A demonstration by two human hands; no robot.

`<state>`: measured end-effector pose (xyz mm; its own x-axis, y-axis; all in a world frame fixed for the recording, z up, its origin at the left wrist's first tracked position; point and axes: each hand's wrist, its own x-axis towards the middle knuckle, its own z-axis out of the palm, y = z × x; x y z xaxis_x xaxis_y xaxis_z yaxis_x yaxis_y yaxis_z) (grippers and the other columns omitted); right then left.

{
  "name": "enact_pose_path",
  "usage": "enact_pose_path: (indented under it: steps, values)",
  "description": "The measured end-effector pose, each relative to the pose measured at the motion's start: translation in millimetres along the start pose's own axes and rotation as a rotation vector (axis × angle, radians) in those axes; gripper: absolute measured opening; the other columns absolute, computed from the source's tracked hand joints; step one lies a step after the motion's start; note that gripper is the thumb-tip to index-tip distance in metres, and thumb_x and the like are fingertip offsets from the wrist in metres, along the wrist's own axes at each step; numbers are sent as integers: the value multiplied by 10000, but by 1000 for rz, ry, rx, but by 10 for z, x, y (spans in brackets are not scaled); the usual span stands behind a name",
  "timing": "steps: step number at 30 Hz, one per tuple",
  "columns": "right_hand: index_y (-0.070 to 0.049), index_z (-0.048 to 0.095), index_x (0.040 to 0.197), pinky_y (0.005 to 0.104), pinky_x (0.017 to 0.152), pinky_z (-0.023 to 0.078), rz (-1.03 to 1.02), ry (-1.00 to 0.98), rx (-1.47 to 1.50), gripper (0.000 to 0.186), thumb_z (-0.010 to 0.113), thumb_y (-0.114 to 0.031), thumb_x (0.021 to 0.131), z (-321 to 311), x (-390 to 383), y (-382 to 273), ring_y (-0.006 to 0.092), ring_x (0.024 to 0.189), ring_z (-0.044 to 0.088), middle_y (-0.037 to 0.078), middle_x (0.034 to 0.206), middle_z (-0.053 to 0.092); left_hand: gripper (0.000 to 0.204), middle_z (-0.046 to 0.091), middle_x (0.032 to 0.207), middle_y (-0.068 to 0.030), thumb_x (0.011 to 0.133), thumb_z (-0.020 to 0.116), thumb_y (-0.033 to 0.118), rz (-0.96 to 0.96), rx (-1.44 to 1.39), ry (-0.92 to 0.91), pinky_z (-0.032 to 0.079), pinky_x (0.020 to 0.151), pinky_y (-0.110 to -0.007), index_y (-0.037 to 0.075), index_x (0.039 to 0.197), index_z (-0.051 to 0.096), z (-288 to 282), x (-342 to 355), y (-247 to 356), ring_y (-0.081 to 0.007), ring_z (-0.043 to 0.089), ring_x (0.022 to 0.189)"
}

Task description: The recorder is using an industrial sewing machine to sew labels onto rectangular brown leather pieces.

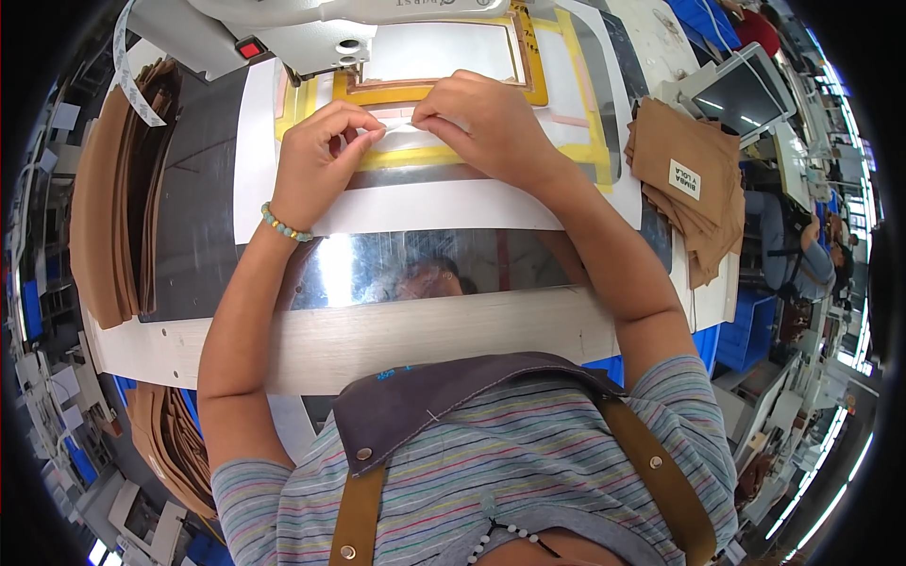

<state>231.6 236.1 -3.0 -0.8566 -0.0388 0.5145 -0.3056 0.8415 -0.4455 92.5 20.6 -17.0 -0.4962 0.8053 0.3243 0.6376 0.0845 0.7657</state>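
Note:
Both hands meet over a flat template of clear sheet edged with yellow tape (415,156), laid on a white sheet (444,206). Between the fingertips a small white piece (400,124) is stretched. My left hand (326,156) pinches its left end, thumb against forefinger. At the other end my right hand (486,127) is closed in a pinch, and its fingers partly cover the piece. Just beyond lies a yellow-framed clamp (535,83) with a rectangular opening, beneath the white sewing machine's head (311,42).
A stack of brown panels (104,208) stands at the left. More brown pieces (694,151), one with a white label, lie at the right near a tilted screen (741,94). A measuring tape (123,71) hangs at the upper left. The pale table edge (434,340) runs before me.

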Motion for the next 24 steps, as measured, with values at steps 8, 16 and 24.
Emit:
enact_pose_path:
  steps: [8,16,24]
  values:
    - [-80,729,998,402,756,551,22,4,2,178,712,-256,983,-5,42,-47,283,886,695,68,868,715,86,689,865,24,982,754,100,-89,-96,23,461,667,-223,22,947,746,21,-18,0,-48,554,717]
    - [-55,754,943,411,762,551,127,-171,-121,185,730,-238,955,-219,3,-118,315,833,704,98,896,746,124,684,846,3,934,819,124,-8,46,1,447,638,-237,27,914,743,13,-12,-2,-69,553,713]
    - [-59,767,1022,431,815,549,225,-350,-447,261,688,-307,1001,-664,8,-293,323,907,704,104,998,756,125,674,779,18,943,815,128,-32,5,-4,436,601,-232,22,919,754,2,-52,0,-54,538,672]
